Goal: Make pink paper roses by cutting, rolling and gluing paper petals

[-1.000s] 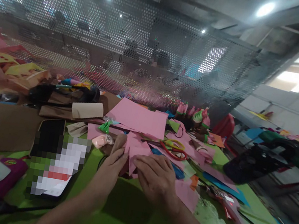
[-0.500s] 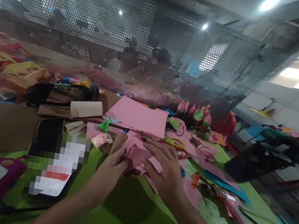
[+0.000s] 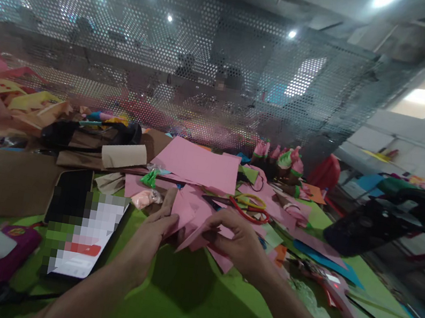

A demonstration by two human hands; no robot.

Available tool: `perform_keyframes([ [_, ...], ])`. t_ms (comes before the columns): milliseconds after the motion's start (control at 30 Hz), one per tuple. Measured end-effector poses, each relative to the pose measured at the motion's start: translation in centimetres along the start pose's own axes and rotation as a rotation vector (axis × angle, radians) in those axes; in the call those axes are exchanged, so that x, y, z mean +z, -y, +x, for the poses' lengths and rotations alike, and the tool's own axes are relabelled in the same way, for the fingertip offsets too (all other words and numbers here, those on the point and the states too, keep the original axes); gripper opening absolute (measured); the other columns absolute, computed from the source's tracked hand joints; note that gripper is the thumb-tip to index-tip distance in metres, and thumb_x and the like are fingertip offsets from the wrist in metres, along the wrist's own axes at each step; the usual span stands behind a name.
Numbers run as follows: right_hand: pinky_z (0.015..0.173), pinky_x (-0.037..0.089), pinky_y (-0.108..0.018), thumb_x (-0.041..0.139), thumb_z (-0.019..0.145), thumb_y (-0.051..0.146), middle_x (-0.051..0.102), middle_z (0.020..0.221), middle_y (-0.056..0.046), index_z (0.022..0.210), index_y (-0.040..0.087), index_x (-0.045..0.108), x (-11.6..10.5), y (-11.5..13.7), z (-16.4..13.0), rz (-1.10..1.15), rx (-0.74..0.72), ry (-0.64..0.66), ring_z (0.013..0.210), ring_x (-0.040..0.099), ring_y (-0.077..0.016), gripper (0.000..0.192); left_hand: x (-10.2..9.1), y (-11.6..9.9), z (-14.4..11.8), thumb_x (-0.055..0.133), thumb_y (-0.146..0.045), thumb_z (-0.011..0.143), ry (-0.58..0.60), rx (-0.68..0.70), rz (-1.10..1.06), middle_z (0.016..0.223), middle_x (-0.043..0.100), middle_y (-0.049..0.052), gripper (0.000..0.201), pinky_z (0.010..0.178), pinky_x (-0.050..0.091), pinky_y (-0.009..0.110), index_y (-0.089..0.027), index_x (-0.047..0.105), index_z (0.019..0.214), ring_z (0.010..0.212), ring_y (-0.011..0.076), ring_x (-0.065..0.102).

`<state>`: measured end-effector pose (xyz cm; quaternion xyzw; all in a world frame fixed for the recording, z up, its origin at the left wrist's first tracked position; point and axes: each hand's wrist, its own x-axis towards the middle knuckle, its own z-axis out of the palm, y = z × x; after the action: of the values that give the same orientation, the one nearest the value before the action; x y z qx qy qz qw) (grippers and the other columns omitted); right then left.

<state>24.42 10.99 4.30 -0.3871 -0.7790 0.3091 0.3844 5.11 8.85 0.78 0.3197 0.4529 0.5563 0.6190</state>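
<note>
Folded pink paper [image 3: 193, 226] is held between my two hands, just above the green table. My left hand [image 3: 156, 225] is closed on its left side, with the thumb toward me. On the other side, my right hand [image 3: 237, 242] pinches a flap of the same paper between thumb and fingers. Red-handled scissors [image 3: 250, 213] lie just beyond my right hand, beside a yellow-handled pair [image 3: 256, 201]. Past my left fingers sit a small bag of pale pink stuff [image 3: 145, 198] and a green piece [image 3: 150, 177].
Pink sheets [image 3: 199, 165] lie farther back. At left are a black phone [image 3: 70, 195], a lit phone [image 3: 91, 239] and a purple power strip [image 3: 13, 250]. A pink glue gun [image 3: 350, 312] with a cord lies at right, near a dark container [image 3: 364, 228]. Small pink-and-green paper pieces [image 3: 285, 160] stand behind.
My right hand has gone from lying with outstretched fingers over the paper to pinching its flap. The paper's flap is now lifted toward me, and the red-handled scissors show more fully.
</note>
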Motion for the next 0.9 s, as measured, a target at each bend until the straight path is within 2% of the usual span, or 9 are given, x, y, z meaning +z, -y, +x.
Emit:
perform_keyframes([
  [100, 0.072, 0.047, -0.028, 0.066, 0.077, 0.013, 0.064, 0.083, -0.001, 0.09, 0.022, 0.069, 0.7, -0.1, -0.2, -0.004, -0.012, -0.028, 0.078, 0.059, -0.0159, 0.016, 0.4, -0.1, -0.2, 0.069, -0.024, 0.072, -0.018, -0.141, -0.085, 0.081, 0.069, 0.003, 0.023, 0.055, 0.043, 0.02, -0.016, 0.069, 0.094, 0.064, 0.0115, 0.06],
  [233, 0.075, 0.047, -0.029, 0.069, 0.077, 0.015, 0.062, 0.084, 0.0, 0.115, 0.025, 0.065, 1.3, -0.3, -0.4, -0.012, 0.017, -0.043, 0.079, 0.058, -0.0164, 0.039, 0.7, -0.2, -0.5, 0.064, -0.02, 0.076, 0.028, -0.221, -0.114, 0.068, 0.063, -0.002, 0.034, 0.044, 0.032, 0.018, -0.017, 0.067, 0.109, 0.044, 0.0052, 0.044],
  [300, 0.075, 0.046, -0.029, 0.068, 0.079, 0.018, 0.064, 0.086, -0.002, 0.108, 0.026, 0.069, 1.3, -0.3, -0.4, -0.016, -0.005, -0.007, 0.081, 0.059, -0.0174, 0.029, 0.8, -0.2, -0.6, 0.061, -0.018, 0.077, 0.073, -0.244, -0.088, 0.073, 0.065, 0.0, 0.04, 0.045, 0.033, 0.018, -0.018, 0.065, 0.117, 0.046, 0.0061, 0.047],
  [400, 0.075, 0.045, -0.03, 0.066, 0.082, 0.02, 0.068, 0.085, -0.003, 0.09, 0.025, 0.073, 1.2, -0.3, -0.3, -0.028, -0.033, 0.019, 0.083, 0.06, -0.0185, 0.012, 0.9, -0.3, -0.9, 0.058, -0.019, 0.079, 0.171, -0.284, -0.017, 0.091, 0.07, 0.005, 0.045, 0.057, 0.043, 0.02, -0.021, 0.061, 0.124, 0.069, 0.0126, 0.062],
  [467, 0.074, 0.045, -0.03, 0.066, 0.081, 0.019, 0.068, 0.083, -0.002, 0.086, 0.024, 0.072, 1.0, -0.2, -0.2, -0.031, -0.027, -0.006, 0.081, 0.061, -0.0184, 0.009, 0.8, -0.4, -1.0, 0.057, -0.024, 0.083, 0.218, -0.206, 0.097, 0.108, 0.068, 0.005, 0.041, 0.072, 0.047, 0.024, -0.027, 0.062, 0.123, 0.092, 0.0172, 0.063],
  [567, 0.072, 0.046, -0.03, 0.065, 0.079, 0.018, 0.068, 0.081, -0.002, 0.083, 0.022, 0.07, 0.6, -0.3, 0.1, -0.032, 0.023, -0.059, 0.078, 0.061, -0.0179, 0.007, 0.4, -0.7, -0.9, 0.053, -0.033, 0.088, 0.207, 0.097, 0.372, 0.122, 0.063, 0.003, 0.026, 0.096, 0.04, 0.03, -0.029, 0.068, 0.109, 0.116, 0.0212, 0.054],
  [700, 0.073, 0.047, -0.031, 0.064, 0.077, 0.02, 0.068, 0.079, -0.002, 0.081, 0.02, 0.071, 0.3, -0.4, 0.3, -0.026, 0.113, -0.095, 0.077, 0.061, -0.0187, 0.007, 0.2, -1.2, -0.6, 0.049, -0.037, 0.091, 0.18, 0.406, 0.584, 0.104, 0.067, 0.006, 0.026, 0.099, 0.038, 0.034, -0.023, 0.069, 0.082, 0.115, 0.0243, 0.053],
  [800, 0.075, 0.047, -0.033, 0.063, 0.079, 0.022, 0.068, 0.081, -0.003, 0.082, 0.019, 0.07, 0.2, -0.6, 0.2, -0.01, 0.152, -0.093, 0.08, 0.062, -0.0201, 0.009, 0.2, -1.2, -0.4, 0.056, -0.032, 0.087, 0.215, 0.476, 0.645, 0.089, 0.068, 0.005, 0.019, 0.085, 0.043, 0.033, -0.022, 0.07, 0.08, 0.093, 0.0233, 0.06],
  [900, 0.079, 0.047, -0.034, 0.063, 0.079, 0.023, 0.068, 0.092, -0.005, 0.1, 0.02, 0.069, 0.3, -0.8, 0.2, 0.013, 0.18, -0.106, 0.086, 0.061, -0.021, 0.022, 0.1, -0.7, 0.0, 0.06, -0.033, 0.084, 0.196, 0.344, 0.576, 0.083, 0.07, 0.006, 0.019, 0.075, 0.043, 0.03, -0.02, 0.073, 0.08, 0.081, 0.0221, 0.06],
])
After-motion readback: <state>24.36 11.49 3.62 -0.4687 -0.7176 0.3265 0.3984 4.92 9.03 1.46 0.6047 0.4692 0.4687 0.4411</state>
